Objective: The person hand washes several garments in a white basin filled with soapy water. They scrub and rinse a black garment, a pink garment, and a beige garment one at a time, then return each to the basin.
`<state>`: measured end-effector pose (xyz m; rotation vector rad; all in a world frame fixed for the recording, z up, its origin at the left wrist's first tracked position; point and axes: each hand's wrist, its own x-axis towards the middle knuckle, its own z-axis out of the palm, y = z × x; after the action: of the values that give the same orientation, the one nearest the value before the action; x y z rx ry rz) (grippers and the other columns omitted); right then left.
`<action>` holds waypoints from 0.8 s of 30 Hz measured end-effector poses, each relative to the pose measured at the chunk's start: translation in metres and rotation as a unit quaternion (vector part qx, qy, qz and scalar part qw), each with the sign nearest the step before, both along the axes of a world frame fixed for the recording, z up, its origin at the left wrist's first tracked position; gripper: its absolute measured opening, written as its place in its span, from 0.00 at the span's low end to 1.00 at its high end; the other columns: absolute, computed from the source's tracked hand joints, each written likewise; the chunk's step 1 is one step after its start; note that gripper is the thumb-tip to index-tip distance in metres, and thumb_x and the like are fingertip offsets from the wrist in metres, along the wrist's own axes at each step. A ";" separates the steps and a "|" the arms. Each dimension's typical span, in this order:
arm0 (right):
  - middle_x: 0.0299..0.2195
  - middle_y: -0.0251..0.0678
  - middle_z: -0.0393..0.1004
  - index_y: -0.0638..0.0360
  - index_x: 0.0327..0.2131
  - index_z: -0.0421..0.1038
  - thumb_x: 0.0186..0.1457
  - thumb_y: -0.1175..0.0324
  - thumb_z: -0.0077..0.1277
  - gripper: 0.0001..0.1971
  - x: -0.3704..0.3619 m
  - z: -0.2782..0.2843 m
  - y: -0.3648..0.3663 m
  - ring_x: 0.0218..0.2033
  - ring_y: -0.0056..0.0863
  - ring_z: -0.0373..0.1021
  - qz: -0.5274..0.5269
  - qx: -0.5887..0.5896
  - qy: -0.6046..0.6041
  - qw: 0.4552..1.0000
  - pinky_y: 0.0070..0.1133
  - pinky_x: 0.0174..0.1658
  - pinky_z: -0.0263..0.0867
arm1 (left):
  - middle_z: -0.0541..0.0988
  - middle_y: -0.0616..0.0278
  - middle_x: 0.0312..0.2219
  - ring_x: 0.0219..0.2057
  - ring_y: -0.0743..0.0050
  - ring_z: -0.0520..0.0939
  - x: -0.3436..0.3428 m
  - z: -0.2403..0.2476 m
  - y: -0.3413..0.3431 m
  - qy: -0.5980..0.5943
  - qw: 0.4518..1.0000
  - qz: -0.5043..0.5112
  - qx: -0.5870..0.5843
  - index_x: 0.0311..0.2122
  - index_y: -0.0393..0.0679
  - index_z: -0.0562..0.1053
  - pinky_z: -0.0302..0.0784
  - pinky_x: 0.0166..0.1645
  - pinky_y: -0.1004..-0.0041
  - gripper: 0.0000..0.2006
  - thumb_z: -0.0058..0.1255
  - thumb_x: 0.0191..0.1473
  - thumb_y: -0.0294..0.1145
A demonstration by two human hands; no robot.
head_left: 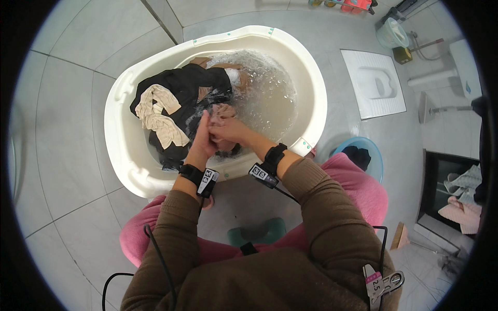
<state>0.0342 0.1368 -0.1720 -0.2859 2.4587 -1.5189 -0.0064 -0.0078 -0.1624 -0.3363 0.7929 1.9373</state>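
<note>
A white baby-style tub (318,85) holds cloudy, bubbling water (275,101) and soaked laundry. My left hand (203,136) and my right hand (231,129) are pressed together over the tub's near middle. Both are closed on a wet, pinkish-brown cloth (224,111), mostly hidden by the fingers. Just beyond and to the left lies a bunched black garment (168,82). On top of it rests a beige knitted-looking cloth (155,103). Brown fabric (241,80) with white foam floats near the far side.
A blue basin (381,160) with dark cloth (358,157) stands right of the tub. Farther right are a squat toilet (373,78) and a pale bucket (391,33). A teal item (257,232) is between my knees. Cables hang from both wrist straps.
</note>
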 end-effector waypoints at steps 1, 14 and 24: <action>0.47 0.47 0.75 0.51 0.48 0.74 0.53 0.45 0.51 0.25 -0.001 0.020 -0.010 0.49 0.40 0.70 -0.005 -0.022 -0.015 1.000 0.28 0.51 0.64 | 0.70 0.48 0.56 0.57 0.55 0.71 -0.010 -0.002 -0.010 -0.032 0.997 -0.019 0.068 0.63 0.43 0.62 0.65 0.61 0.58 0.36 0.31 0.63 0.65; 0.40 0.45 0.79 0.50 0.40 0.80 0.58 0.46 0.43 0.22 -0.036 0.037 0.054 0.43 0.47 0.75 -0.201 0.214 -0.099 0.951 0.36 0.46 0.71 | 0.76 0.67 0.44 0.45 0.73 0.77 0.024 0.004 0.039 0.022 0.968 0.080 -0.236 0.50 0.48 0.68 0.76 0.47 0.71 0.16 0.42 0.66 0.47; 0.44 0.55 0.76 0.62 0.40 0.79 0.57 0.40 0.43 0.31 0.029 -0.068 0.098 0.47 0.46 0.73 -0.420 0.353 -0.056 0.835 0.35 0.51 0.67 | 0.72 0.59 0.54 0.55 0.59 0.72 0.005 -0.033 -0.005 -0.050 0.985 0.051 -0.156 0.56 0.46 0.66 0.69 0.57 0.53 0.19 0.38 0.67 0.46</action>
<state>0.0634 0.2348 -0.2402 1.1010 2.9575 -0.6186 -0.0014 -0.0126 -0.1950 -0.6698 1.0314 1.8730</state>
